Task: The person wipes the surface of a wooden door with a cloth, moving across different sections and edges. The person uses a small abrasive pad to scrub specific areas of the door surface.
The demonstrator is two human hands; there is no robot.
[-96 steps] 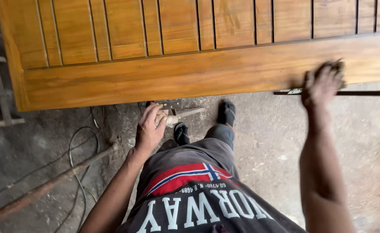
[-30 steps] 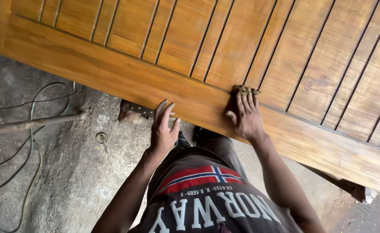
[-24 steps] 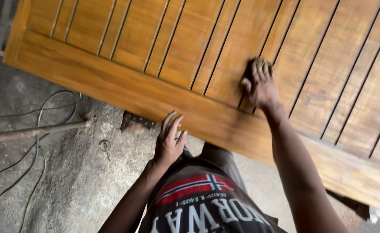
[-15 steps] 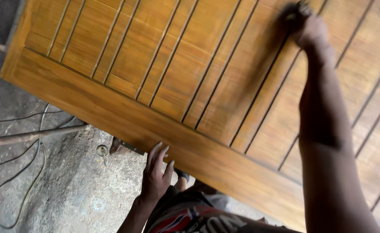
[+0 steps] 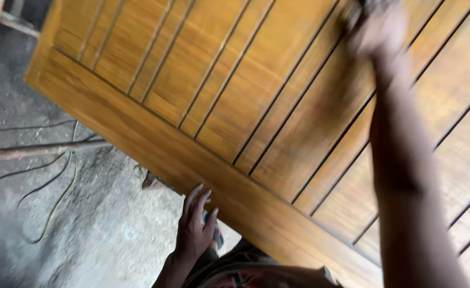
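1 slatted wooden door panel under both hands; 2 hands: left, right. 1 metal rod, 1 cable left of left-hand grip.

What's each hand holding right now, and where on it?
Right hand presses something dark against the wooden door panel; blur hides the hold. Left hand is open, fingers spread by the door's lower edge, holding nothing.

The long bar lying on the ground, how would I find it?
Start at the big grooved wooden door. Go left from its lower edge, onto the grey concrete floor. There lies the rusty metal bar, straight and thick, while the thin dark cables beside it curl and loop.
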